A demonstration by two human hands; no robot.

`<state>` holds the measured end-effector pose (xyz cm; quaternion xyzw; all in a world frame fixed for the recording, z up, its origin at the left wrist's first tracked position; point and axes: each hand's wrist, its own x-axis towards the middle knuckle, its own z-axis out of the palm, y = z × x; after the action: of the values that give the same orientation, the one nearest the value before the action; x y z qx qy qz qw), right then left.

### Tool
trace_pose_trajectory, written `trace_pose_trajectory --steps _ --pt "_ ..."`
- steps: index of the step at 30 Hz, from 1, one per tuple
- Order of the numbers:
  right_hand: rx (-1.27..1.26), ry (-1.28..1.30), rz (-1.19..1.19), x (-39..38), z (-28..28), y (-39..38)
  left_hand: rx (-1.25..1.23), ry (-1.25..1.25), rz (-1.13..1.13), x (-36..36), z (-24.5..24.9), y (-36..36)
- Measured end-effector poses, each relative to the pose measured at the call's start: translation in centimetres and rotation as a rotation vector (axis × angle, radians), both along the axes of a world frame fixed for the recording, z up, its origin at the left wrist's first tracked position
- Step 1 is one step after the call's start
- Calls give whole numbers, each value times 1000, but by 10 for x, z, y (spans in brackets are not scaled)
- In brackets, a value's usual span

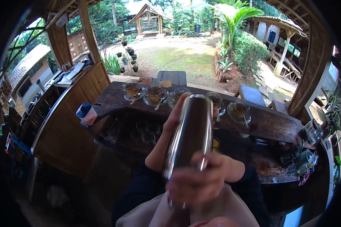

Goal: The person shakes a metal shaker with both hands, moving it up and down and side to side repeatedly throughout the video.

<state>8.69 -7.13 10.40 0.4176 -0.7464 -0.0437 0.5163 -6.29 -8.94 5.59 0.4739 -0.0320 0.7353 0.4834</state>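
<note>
A tall metal shaker is held tilted in front of the body, its far end up over the bar counter. My left hand grips its upper part from the left side, the fingers partly hidden behind it. My right hand wraps round the lower end and is smeared by motion. Beyond the shaker, glass cups of amber drink stand on saucers with spoons: a cup and another cup to the left, and a cup to the right. The shaker partly hides the middle cups.
The dark wooden counter runs across the view. A blue-lidded container stands at its left end. Empty glasses sit on the lower shelf. At the right are a glass jug and more glassware. Stools stand beyond the counter.
</note>
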Motion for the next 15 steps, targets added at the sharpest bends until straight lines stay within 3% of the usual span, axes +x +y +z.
trace_pose_trajectory --steps 1,2,3,4,5,6,7,8,10,12,13,14,15 --pt "-1 -4 -6 -5 -4 2 312 -97 -9 11 2 14" --pt "-29 92 47 -13 -13 6 305 -103 -13 6 0 11" --pt "-65 189 98 -20 -20 11 1 -251 -309 -3 -5 3" --pt "-129 116 16 -30 -15 29 -314 -399 -601 -7 -9 -2" --pt "-280 -126 -103 -34 -14 46 -207 -501 -1110 -3 8 3" --pt "-449 -181 -127 -53 -27 64 -167 -248 -786 -52 -52 68" --pt "-869 -261 -177 -65 -31 61 -334 -383 -418 -47 -65 75" --pt "-871 -249 -182 -60 -30 59 -482 -502 -41 -39 -71 75" --pt "-817 -173 -139 -45 -20 56 -455 -438 -55 -31 -66 58" --pt "-269 -137 -147 -16 -9 32 -580 -419 -515 -20 -3 23" --pt "-97 -16 -87 -10 -10 21 -394 -276 -476 -15 2 21" --pt "25 106 -10 -6 -14 14 -76 -169 -273 0 -1 21" --pt "49 200 36 -9 -17 17 71 -139 -250 8 1 32"
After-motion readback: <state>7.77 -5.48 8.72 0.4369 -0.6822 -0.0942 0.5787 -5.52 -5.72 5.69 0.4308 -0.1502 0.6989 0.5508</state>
